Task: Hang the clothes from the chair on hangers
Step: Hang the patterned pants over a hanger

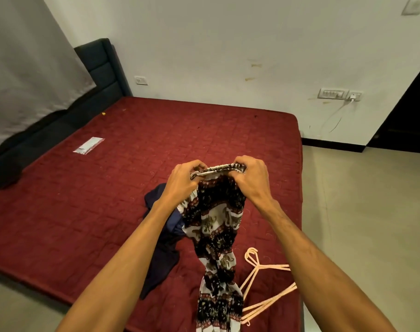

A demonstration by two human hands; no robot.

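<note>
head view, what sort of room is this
Most likely a bedroom: a red mattress with a dark padded headboard against the wall. Hangers lie on it, and the left hand and right hand hold a patterned garment above it.

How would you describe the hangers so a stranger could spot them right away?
Start at the dark red mattress and go to its near right corner. The hangers lie there beside the patterned garment. They are thin pale pink frames, unlike the cloth nearby.
</note>
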